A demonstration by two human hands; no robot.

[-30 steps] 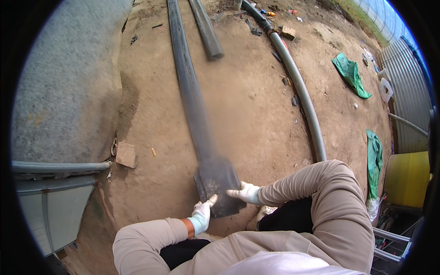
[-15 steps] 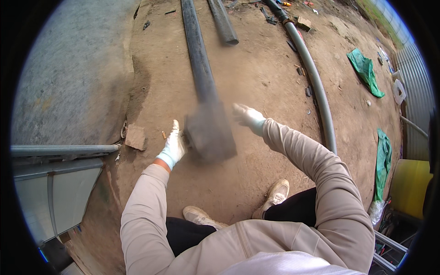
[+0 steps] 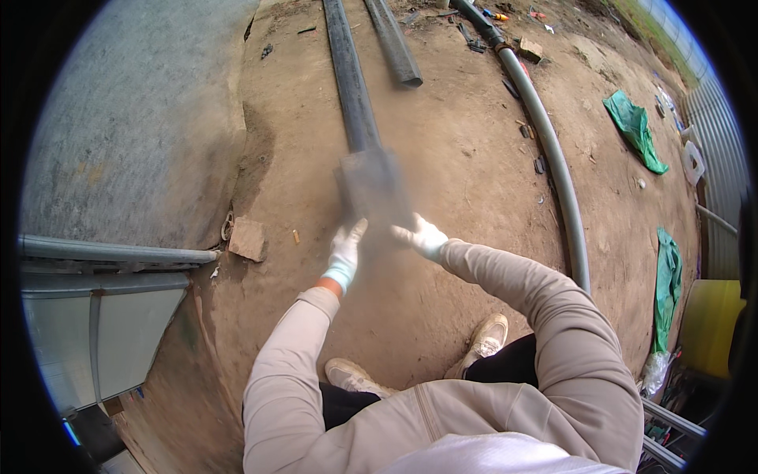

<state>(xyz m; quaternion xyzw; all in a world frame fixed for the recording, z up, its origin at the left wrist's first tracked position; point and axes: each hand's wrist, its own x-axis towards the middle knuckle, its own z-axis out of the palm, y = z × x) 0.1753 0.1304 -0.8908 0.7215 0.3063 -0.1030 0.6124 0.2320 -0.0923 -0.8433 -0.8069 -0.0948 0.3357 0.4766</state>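
A long black pipe (image 3: 353, 91) lies on the dirt, running away from me. Its near end runs into a dark, blurred, boxy shape (image 3: 375, 186) whose kind I cannot make out. My left hand (image 3: 344, 253), in a white glove with a pale blue cuff, is at the lower left of that shape, thumb and fingers apart. On the other side my right hand (image 3: 424, 238), gloved the same way, is open with its thumb stretched toward the left hand. Both hands are close to the shape's lower edge; the blur hides whether they touch it.
A second, shorter dark pipe (image 3: 395, 47) lies beyond. A grey pipe (image 3: 557, 170) curves along my right. Green bags (image 3: 636, 130) and a yellow drum (image 3: 707, 328) are farther right. At left are a broken brick (image 3: 249, 239), a grey sheet (image 3: 134, 126) and a metal rail (image 3: 118, 251).
My left hand has moved right, and my right hand has come slightly down toward me, so they are closer together. The blurred shape now sits higher, above both hands.
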